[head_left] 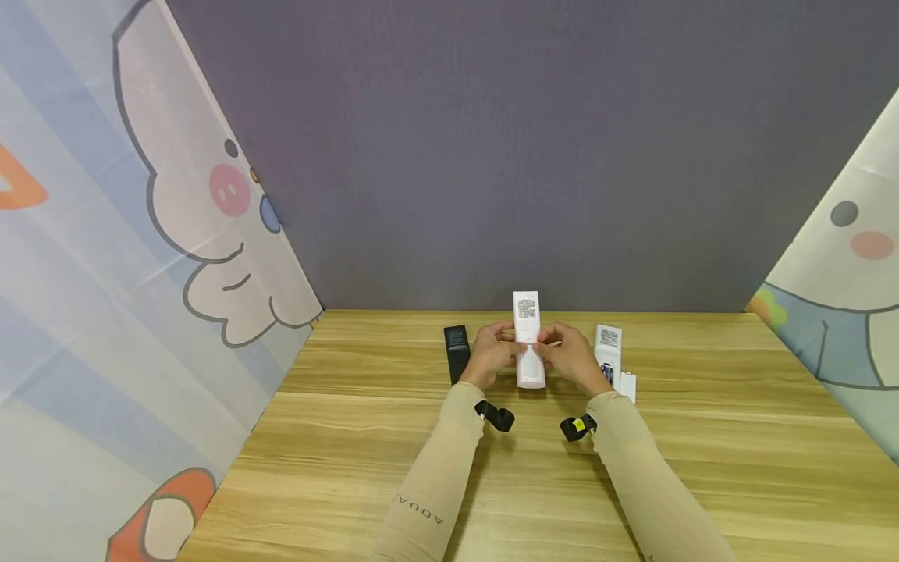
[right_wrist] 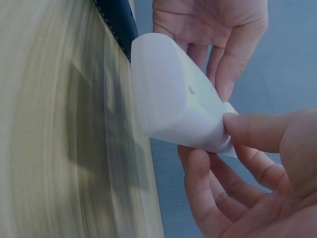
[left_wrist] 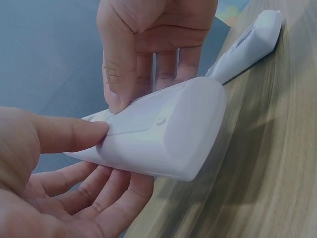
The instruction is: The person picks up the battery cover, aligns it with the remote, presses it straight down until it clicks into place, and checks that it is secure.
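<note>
Both hands grip a white remote control above the table, its back with printed label and battery cover facing up. My left hand holds its left side, thumb on the cover's upper edge and fingers underneath. On the other side my right hand holds it the same way, with its thumb pressing near the cover's seam. In the left wrist view the cover lies in place on the remote, its rounded end toward the camera. The right wrist view shows fingers curled beneath the remote.
A black remote control lies left of the left hand. Right of the right hand lies another white remote, its battery compartment uncovered with batteries showing, and a loose white cover beside it. A grey partition stands behind the wooden table.
</note>
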`<move>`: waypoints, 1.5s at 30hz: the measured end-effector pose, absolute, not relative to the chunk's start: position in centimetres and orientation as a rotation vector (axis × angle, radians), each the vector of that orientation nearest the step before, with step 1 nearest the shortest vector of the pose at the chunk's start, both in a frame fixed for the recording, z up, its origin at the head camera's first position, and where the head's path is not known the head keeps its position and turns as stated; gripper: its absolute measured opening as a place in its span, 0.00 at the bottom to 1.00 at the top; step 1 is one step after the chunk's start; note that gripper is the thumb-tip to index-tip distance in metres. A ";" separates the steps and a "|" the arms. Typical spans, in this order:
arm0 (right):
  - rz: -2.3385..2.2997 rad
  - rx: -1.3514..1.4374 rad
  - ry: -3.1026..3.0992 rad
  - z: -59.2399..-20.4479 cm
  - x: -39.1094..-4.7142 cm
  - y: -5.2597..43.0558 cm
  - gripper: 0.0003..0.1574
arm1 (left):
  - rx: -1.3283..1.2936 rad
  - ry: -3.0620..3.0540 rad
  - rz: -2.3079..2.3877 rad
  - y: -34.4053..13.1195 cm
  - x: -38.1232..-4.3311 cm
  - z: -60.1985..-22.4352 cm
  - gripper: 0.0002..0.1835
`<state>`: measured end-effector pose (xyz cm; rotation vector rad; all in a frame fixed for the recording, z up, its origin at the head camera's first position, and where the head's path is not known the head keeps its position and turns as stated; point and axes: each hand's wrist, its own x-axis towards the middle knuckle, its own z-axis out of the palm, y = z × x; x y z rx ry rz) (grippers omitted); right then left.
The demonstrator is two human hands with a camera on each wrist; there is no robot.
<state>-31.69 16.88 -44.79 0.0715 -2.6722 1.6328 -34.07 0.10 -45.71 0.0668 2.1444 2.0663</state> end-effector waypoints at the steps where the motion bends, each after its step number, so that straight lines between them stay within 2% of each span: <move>1: 1.632 0.074 -2.672 -44.8 -31.7 16.9 0.09 | 0.064 2.146 2.066 0.1 -34.1 -45.7 0.27; 36: 1.606 0.050 -2.688 -44.7 -31.5 16.8 0.07 | 0.028 2.302 2.008 1.0 -33.4 -45.2 0.26; 45: 1.630 0.024 -2.676 -44.8 -31.7 16.9 0.16 | 0.038 2.354 2.010 1.1 -33.5 -45.6 0.24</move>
